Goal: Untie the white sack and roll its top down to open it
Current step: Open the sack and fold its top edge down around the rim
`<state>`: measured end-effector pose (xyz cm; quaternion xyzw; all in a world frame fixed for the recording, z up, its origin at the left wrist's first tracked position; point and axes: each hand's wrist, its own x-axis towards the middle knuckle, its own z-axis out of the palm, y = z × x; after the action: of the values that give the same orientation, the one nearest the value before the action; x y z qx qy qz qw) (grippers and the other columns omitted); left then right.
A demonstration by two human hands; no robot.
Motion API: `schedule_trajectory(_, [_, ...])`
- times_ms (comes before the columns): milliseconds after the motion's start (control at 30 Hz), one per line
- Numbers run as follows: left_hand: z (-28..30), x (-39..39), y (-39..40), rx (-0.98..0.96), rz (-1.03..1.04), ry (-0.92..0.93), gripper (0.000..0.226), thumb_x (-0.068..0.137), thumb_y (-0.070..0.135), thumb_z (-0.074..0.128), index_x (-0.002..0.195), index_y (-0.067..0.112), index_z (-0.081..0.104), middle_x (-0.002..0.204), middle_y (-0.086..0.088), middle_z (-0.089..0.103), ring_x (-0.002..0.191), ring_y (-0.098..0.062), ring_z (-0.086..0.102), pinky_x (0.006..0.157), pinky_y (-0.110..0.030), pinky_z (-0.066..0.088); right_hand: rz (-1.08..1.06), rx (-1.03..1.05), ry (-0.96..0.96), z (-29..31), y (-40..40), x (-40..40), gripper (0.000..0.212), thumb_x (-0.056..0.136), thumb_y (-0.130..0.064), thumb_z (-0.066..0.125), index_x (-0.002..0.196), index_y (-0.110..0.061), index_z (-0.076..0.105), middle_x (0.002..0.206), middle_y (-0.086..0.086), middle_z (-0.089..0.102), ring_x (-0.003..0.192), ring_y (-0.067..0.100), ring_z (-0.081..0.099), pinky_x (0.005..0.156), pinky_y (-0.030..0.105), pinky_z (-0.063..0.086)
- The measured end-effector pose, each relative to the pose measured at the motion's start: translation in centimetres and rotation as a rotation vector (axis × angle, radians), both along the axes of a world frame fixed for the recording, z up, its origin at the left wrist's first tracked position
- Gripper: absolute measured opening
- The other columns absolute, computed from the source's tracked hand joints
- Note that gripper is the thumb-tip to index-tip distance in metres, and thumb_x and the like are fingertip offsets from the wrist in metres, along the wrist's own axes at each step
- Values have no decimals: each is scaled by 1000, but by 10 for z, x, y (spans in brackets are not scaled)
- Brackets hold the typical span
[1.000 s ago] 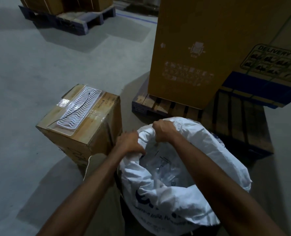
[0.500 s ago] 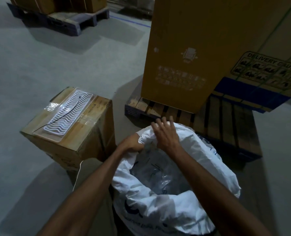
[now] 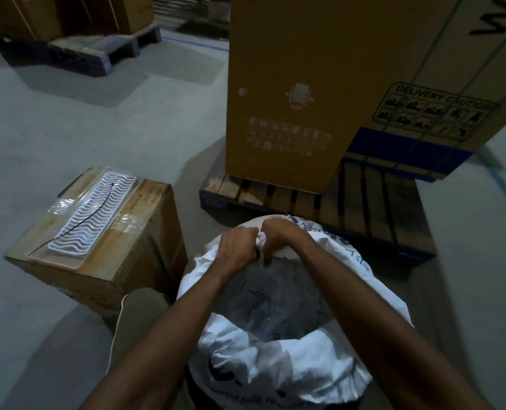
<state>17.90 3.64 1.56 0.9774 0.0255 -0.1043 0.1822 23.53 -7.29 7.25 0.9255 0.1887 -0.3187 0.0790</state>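
Gripping the far rim of the white sack [image 3: 290, 368], both hands [image 3: 259, 242] sit close together at about 12 o'clock of the sack mouth. The left hand [image 3: 238, 245] has its fingers curled around a fold of the white fabric, and the right hand [image 3: 281, 235] pinches the same fold just beside it, knuckles up. The two hands almost touch each other.

The sack stands on the floor [image 3: 97, 128] at about 6 o'clock in the view, directly in front of the person. Its mouth is already open, no tie is visible on it, and the near rim at 6 o'clock looks turned down into a thick cuff. Inside there is a clear plastic liner [image 3: 269, 300] with some contents that I cannot identify. A cardboard box [image 3: 145, 232] with a white wavy tray [image 3: 93, 213] on top is at 9 o'clock of the sack, and a wooden pallet [image 3: 370, 208] carrying a tall carton [image 3: 290, 84] is at 12 o'clock.

I judge that the step in hand is rolling the far side of the top down. To do it well, the hands should turn the fabric outward and down over the outside. Then they should move apart along the rim, so the cuff becomes even all around. It is better to hold only the woven fabric and not catch the liner, because it could tear or be pulled out
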Motion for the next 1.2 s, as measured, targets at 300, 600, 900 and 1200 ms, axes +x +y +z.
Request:
schedule_trajectory(300, [21, 39, 27, -132, -155, 476, 46, 76, 26, 82, 115, 8, 67, 106, -9, 66, 94, -21, 63, 87, -36, 53, -41, 76, -528, -34, -54, -43, 76, 81, -49, 77, 142, -19, 44, 135, 12, 58, 124, 34, 55, 109, 54, 35])
schedule_trajectory(600, [-4, 3, -33, 110, -393, -327, 82, 73, 39, 78, 143, 19, 40, 140, -7, 53, 124, -29, 51, 104, -44, 40, -233, 198, -25, 8, -67, -9, 51, 79, -24, 80, 123, -8, 60, 115, 5, 63, 94, 22, 56, 77, 32, 45])
schedule_trajectory(900, [29, 26, -51, 33, -118, 180, 46, 86, 34, 71, 126, 12, 65, 127, -9, 67, 118, -29, 62, 98, -41, 50, -181, 157, -624, -30, -84, -65, 77, 81, -25, 78, 148, -24, 40, 143, 10, 49, 124, 32, 54, 95, 45, 47])
schedule_trajectory(1200, [27, 6, -55, 196, -374, -267, 88, 68, 34, 82, 142, 11, 41, 129, -15, 56, 121, -33, 50, 97, -41, 45, -486, 353, -272, -12, -109, -58, 51, 81, -38, 77, 120, -12, 58, 115, 10, 65, 108, 30, 63, 86, 38, 52])
